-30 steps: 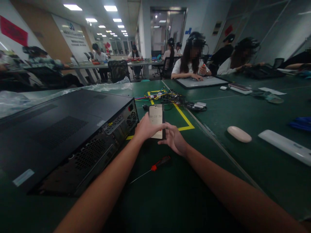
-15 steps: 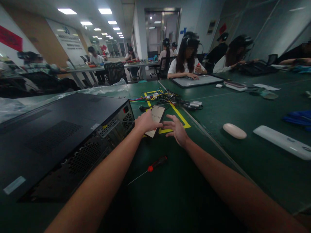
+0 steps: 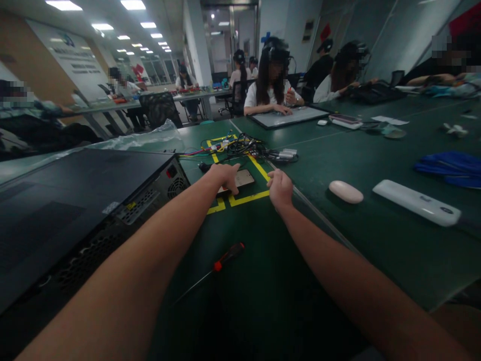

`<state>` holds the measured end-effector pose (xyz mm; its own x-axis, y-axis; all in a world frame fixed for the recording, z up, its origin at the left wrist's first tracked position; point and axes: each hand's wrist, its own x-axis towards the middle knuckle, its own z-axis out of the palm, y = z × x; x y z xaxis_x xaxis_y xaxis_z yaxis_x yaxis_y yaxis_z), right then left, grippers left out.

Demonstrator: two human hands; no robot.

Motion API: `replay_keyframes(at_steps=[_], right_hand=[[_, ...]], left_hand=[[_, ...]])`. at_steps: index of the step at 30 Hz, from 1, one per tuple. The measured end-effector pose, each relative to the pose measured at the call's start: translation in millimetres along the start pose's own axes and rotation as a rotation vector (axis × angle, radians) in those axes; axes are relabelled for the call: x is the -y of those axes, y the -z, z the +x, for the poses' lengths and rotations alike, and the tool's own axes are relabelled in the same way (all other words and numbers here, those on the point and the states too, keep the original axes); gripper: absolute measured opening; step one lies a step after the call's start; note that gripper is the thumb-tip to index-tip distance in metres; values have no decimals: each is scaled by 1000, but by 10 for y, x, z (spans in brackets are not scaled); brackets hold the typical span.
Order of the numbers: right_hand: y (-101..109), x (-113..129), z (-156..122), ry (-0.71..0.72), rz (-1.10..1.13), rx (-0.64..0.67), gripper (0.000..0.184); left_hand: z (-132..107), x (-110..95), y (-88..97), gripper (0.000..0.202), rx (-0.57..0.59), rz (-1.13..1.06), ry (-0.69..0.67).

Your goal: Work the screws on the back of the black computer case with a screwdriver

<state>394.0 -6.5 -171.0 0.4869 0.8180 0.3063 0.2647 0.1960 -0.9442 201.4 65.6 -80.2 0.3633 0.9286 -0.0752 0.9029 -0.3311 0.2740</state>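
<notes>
My left hand [image 3: 225, 176] is at the phone [image 3: 245, 177], thumb and index finger spread across its width and closed on its two long edges. The phone lies low over the green table, its lit screen up and partly covered by the hand. To its right, my right hand [image 3: 281, 188] is closed with curled fingers beside the yellow tape, and nothing shows in it. A screwdriver [image 3: 221, 260] with a black and red handle lies nearer to me, between my forearms.
A black computer case [image 3: 124, 175] lies on its side at left. Bundled cables [image 3: 246, 146] lie beyond the phone. At right are a pale oval object [image 3: 345, 192], a long white device [image 3: 417, 201] and a blue cloth-like item [image 3: 451, 168]. A co-worker [image 3: 272, 85] sits across the table.
The phone has turned from roughly upright in view to lying crosswise within the tape marks. My right hand has moved away from it and its fingers have curled in. The view has shifted right.
</notes>
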Motion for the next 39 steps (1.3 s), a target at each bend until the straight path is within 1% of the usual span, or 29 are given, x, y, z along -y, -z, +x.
replay_keyframes(at_steps=[3,5,9,11,12,14,15,17,19,20,22,23,24,25,26,28,31,32,33,35,37,39], right_hand=[[-13,-13,-7,28,-27,4,33],[-15,3,-25,50,-44,11,31],[-4,114,-126,120,-69,46,38],[1,203,-214,174,-76,91,41],[2,254,-265,197,-78,119,41],[-1,367,-382,245,-83,186,39],[-2,433,-446,297,-94,252,39],[-1,583,-588,401,-145,457,39],[15,754,-750,498,-233,732,33],[31,838,-839,551,-286,854,36],[78,980,-1019,673,-367,1073,53],[108,1028,-1104,730,-414,1179,63],[139,1056,-1181,771,-464,1262,70],[171,1064,-1246,800,-516,1317,73],[200,1055,-1297,821,-565,1354,74],[249,998,-1356,822,-645,1373,68],[284,889,-1371,775,-665,1353,46],[284,861,-1369,773,-643,1343,38],[279,839,-1368,776,-616,1328,31],[251,818,-1375,753,-555,1314,26],[200,825,-1396,680,-460,1292,26],[120,855,-1423,602,-332,1229,27]], left_hand=[[74,10,6,144,158,106,5],[90,28,4,145,209,130,-21],[47,50,1,148,240,157,-71],[5,40,61,154,237,153,-81],[-16,31,125,158,229,154,-85],[-50,14,342,156,185,165,-109],[-66,11,494,152,146,185,-130],[-114,27,867,140,50,248,-169],[-217,74,1276,121,-17,301,-206],[-299,109,1470,110,-49,310,-211],[-527,200,1795,93,-86,321,-213],[-666,257,1915,91,-111,337,-207],[-812,324,2004,95,-120,368,-196],[-960,402,2063,101,-116,408,-191],[-1101,494,2092,106,-113,441,-180],[-1343,718,2078,103,-95,452,-148],[-1575,1118,1937,101,-90,436,-82],[-1619,1249,1874,101,-81,416,-75],[-1649,1371,1809,102,-105,384,-76],[-1669,1565,1682,103,-146,296,-88],[-1643,1670,1566,99,-142,229,-97],[-1585,1684,1457,94,-151,168,-120]])
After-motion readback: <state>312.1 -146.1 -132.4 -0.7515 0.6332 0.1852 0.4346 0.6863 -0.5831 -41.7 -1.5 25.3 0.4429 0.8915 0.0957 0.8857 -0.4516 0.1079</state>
